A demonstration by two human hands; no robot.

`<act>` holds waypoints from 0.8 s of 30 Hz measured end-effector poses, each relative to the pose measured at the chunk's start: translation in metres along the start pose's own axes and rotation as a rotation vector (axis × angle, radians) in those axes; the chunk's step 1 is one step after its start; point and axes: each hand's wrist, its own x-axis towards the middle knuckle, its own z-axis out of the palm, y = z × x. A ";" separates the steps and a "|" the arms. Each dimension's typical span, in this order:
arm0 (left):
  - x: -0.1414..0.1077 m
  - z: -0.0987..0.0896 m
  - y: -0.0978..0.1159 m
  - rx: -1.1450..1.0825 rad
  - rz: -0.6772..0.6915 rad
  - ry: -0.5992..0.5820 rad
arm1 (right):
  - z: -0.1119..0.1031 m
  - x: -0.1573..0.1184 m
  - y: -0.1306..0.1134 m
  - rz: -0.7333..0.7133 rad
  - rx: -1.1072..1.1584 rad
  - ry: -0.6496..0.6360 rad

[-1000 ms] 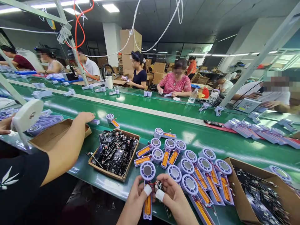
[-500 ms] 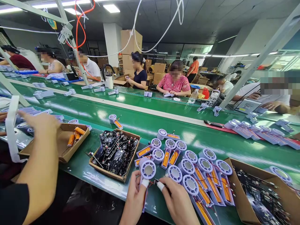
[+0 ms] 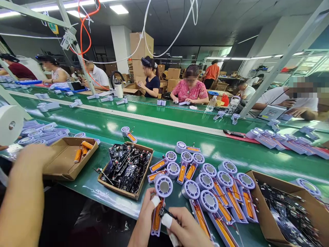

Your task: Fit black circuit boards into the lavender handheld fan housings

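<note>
My left hand (image 3: 146, 214) is closed around the handle of a lilac handheld fan body (image 3: 163, 187). Its round slotted head points up, and an orange battery lies in the open handle. Between the wrapped thumb and fingers of my right hand (image 3: 186, 224) is a small black circuit board (image 3: 162, 212), held against or just over the handle; I cannot tell whether they touch. White tape covers fingertips on both hands. Close by on the right, several similar fan bodies (image 3: 208, 201) with batteries and red wires lie bunched together.
A carton of black circuit boards (image 3: 138, 192) stands left of my hands, another carton (image 3: 267, 219) at right. A co-worker's arm (image 3: 25, 192) reaches beside a box with orange batteries (image 3: 64, 176). Across the green conveyor (image 3: 154, 118) sit several people.
My right hand has shifted down and left, bringing the circuit board to the fan's handle, whose battery now shows. The co-worker's arm at left has moved left and a white roll has come into view.
</note>
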 end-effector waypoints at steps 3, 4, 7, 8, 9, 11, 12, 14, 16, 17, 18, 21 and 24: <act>0.001 -0.003 -0.002 -0.119 -0.037 -0.025 | 0.015 0.003 0.019 0.116 0.340 0.045; 0.001 -0.004 -0.002 -0.154 -0.046 -0.036 | 0.019 0.004 0.024 0.119 0.404 0.050; -0.002 -0.004 -0.002 -0.235 -0.058 -0.082 | 0.025 0.006 0.035 0.116 0.505 0.122; -0.003 -0.004 -0.002 -0.227 -0.038 -0.104 | 0.027 0.006 0.037 0.119 0.519 0.155; -0.005 -0.002 -0.002 -0.196 -0.006 -0.120 | 0.027 0.006 0.038 0.124 0.528 0.183; -0.009 0.001 -0.003 -0.109 0.069 -0.131 | 0.028 0.006 0.039 0.139 0.539 0.226; -0.010 0.003 -0.003 -0.063 0.098 -0.123 | 0.029 0.006 0.039 0.141 0.538 0.238; -0.014 0.007 -0.004 0.006 0.125 -0.075 | 0.029 0.006 0.038 0.136 0.512 0.257; -0.017 0.010 -0.004 0.056 0.144 -0.003 | 0.030 0.007 0.036 0.103 0.463 0.257; -0.018 0.011 -0.004 0.078 0.156 0.036 | 0.030 0.007 0.035 0.068 0.430 0.257; -0.020 0.012 -0.004 0.097 0.170 0.070 | 0.031 0.007 0.036 0.023 0.389 0.265; -0.022 0.013 -0.003 0.179 0.187 0.152 | 0.033 0.005 0.041 -0.106 0.225 0.348; -0.022 0.014 -0.004 0.278 0.168 0.256 | 0.037 0.002 0.052 -0.177 0.032 0.475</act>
